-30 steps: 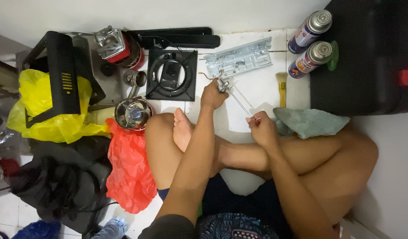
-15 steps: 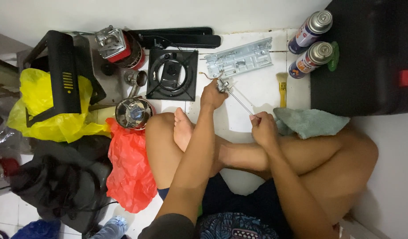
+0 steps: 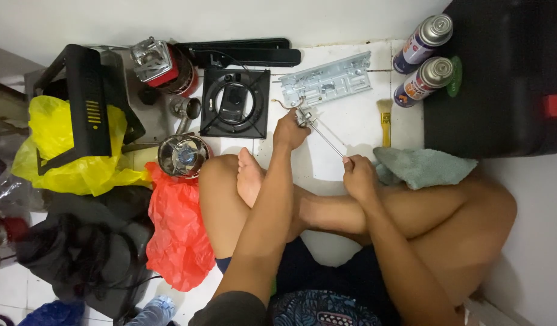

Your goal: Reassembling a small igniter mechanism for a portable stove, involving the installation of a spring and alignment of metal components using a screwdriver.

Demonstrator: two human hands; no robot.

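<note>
Far left on the tiled floor: a yellow plastic bag with a black frame lying over it, and below these a heap of dark cloth. Beside the heap, a red plastic bag touches the person's left knee.

Next over: a red-bodied lantern lies near the wall, with a small round burner head below it, just beside the knee. A black square stove top lies flat, with a long black bar behind it along the wall.

Centre: the left hand is closed around the metal valve piece just above the floor, grip pinching its body. A thin metal rod runs from that piece down and right to the right hand, whose fingertips pinch the rod's end. Both hands work over the bare tile in front of the crossed legs. A grey perforated metal plate lies just beyond the valve piece.

Right of the hands: a small yellow-handled brush lies on the tile, and a grey-green cloth rests against the right knee. Two spray cans lie side by side next to a large black case, which has a red latch at its right edge.
</note>
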